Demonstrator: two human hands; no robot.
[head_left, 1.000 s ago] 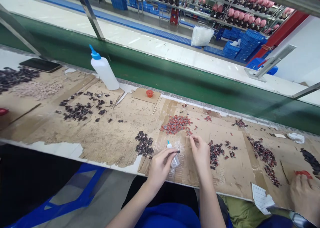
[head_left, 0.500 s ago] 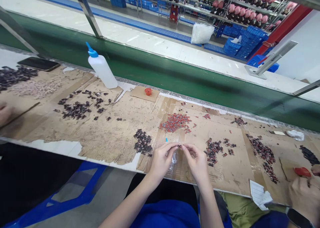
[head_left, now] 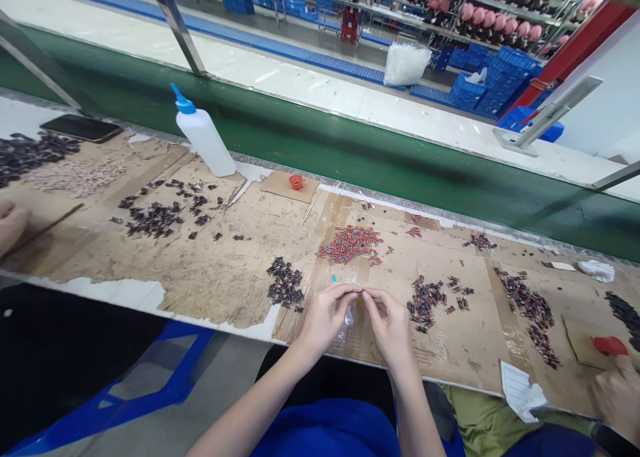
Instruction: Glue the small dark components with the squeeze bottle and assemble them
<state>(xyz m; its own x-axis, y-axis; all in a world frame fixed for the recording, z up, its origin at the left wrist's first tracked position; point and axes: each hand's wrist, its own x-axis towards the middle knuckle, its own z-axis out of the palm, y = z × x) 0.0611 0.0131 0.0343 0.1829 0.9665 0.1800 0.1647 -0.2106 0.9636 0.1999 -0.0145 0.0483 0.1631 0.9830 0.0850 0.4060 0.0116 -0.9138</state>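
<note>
My left hand (head_left: pixel 327 313) and my right hand (head_left: pixel 385 317) meet fingertip to fingertip above the cardboard-covered bench. Both are closed in a pinch around a tiny dark part (head_left: pixel 359 293), mostly hidden by the fingers. Just beyond them lies a heap of small red-and-silver parts (head_left: pixel 347 245). A pile of black parts (head_left: pixel 285 282) is left of my left hand, and a pile of dark-and-red pieces (head_left: pixel 425 303) is right of my right hand. Beneath my hands, a clear tube-like item with a blue tip (head_left: pixel 334 279) shows in part.
A white squeeze bottle (head_left: pixel 207 140) with a blue nozzle stands at the back left. Near it is a red cap (head_left: pixel 296 182) on cardboard. Co-workers' hands are at the left edge and by a red dish (head_left: pixel 609 345) at right. A green belt (head_left: pixel 350 157) runs behind.
My fingertips have drawn closer together over the small part, which shows less now. At right, the co-worker's hand has shifted; the piles look the same.
</note>
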